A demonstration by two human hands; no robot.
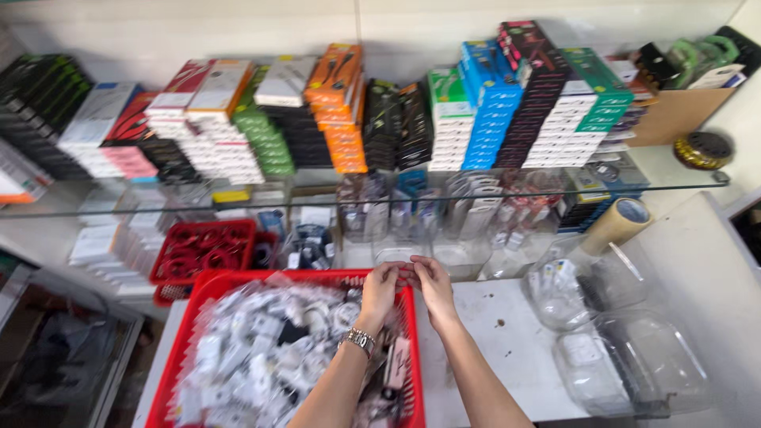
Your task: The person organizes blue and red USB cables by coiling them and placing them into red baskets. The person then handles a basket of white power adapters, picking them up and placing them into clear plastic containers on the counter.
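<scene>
Above the far rim of a red basket (186, 337) of bagged white chargers (261, 349), left hand (379, 291) and right hand (434, 287) meet. Fingertips of both pinch a small item, too blurred to identify. Stacked boxes (349, 111) line the glass shelf (697, 184).

Bright even light, motion blur, soft shadows

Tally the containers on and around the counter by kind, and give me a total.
Red plastic baskets: 2, the large one under both hands and a smaller one behind it.
Clear plastic tubs: 2, one at the counter's right edge and one behind it.
Cardboard box: 1 on the shelf.
Total: 5
</scene>
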